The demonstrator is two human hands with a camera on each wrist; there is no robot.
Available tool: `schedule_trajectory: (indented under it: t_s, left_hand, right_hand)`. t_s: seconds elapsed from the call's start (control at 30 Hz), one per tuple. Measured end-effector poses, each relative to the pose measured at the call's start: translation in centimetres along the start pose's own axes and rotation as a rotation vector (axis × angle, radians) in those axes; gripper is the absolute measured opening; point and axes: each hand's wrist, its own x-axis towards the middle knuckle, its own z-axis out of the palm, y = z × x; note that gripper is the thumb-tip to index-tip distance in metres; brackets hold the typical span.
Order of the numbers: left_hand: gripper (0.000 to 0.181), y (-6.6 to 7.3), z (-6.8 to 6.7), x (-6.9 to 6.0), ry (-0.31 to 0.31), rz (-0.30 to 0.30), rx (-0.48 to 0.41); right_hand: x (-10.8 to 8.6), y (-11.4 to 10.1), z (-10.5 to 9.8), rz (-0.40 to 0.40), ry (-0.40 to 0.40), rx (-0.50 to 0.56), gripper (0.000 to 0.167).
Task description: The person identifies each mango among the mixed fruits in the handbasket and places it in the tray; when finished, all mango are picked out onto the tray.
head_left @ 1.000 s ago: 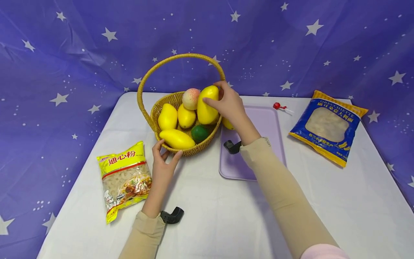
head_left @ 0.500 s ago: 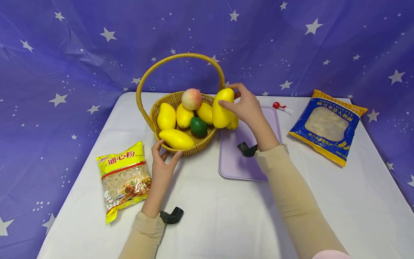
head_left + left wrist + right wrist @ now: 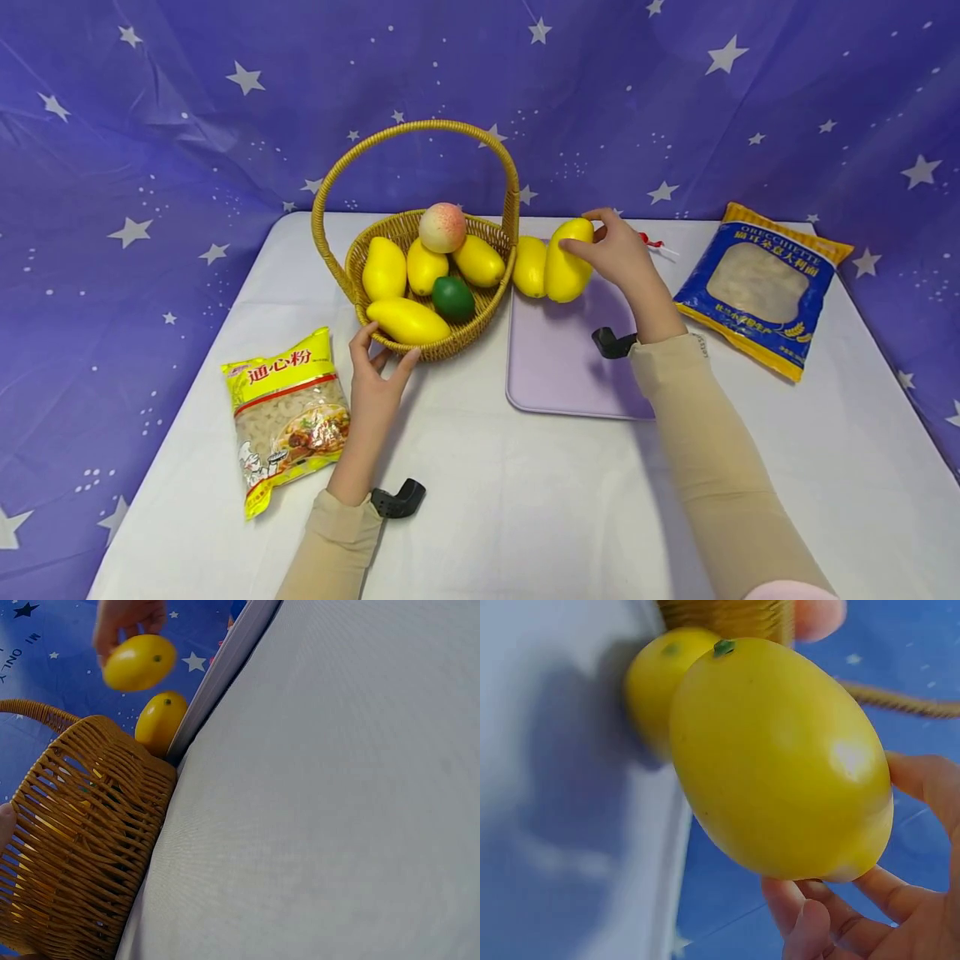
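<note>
In the head view the right hand (image 3: 626,260) grips a yellow mango (image 3: 567,265) above the lilac tray (image 3: 577,367). The right wrist view shows that mango (image 3: 780,757) large, fingers round its end, the tray mango (image 3: 651,690) behind it. Another mango (image 3: 530,267) lies on the tray beside the wicker basket (image 3: 472,335). The left hand (image 3: 375,392) holds the basket's front rim, thumb and fingers spread along it. In the basket are several yellow mangoes (image 3: 408,322), a pink-white peach (image 3: 442,227) and a green fruit (image 3: 453,299).
A yellow pasta bag (image 3: 292,417) lies left of the left hand. At the right is a blue pasta bag (image 3: 757,287). A red lollipop (image 3: 651,241) lies behind the right hand, partly covered by it. The basket's tall handle (image 3: 431,125) arches over the fruit.
The right hand has lifted the mango out of the basket and carried it right, over the tray. The green fruit has shifted slightly. The left hand has stayed at the rim.
</note>
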Motion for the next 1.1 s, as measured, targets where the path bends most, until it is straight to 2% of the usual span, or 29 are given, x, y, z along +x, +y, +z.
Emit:
schedule_trajectory:
  t_s: [0.1,0.33,0.43,0.73,1.1]
  left_hand:
    - [0.069,0.0,0.0,0.1,0.001,-0.002,0.000]
    - [0.071,-2.9,0.0,1.1,0.011,-0.019,-0.004]
    - [0.071,-3.3,0.0,1.1,0.021,-0.004,0.005]
    - [0.071,-3.4,0.3,1.2,0.039,0.038,-0.003]
    - [0.071,-3.4,0.2,1.2,0.034,0.027,-0.005]
  right_hand:
    - [0.8,1.4,0.1,0.027,-0.015,-0.020,0.076]
    - [2.5,3.2,0.5,0.081,-0.032,-0.060,0.075]
    - [3.3,3.6,0.7,0.088,-0.037,-0.066,0.074]
    - [4.8,4.0,1.4,0.111,-0.041,-0.072,0.073]
    - [5.0,4.2,2.2,0.131,-0.022,-0.078,0.078]
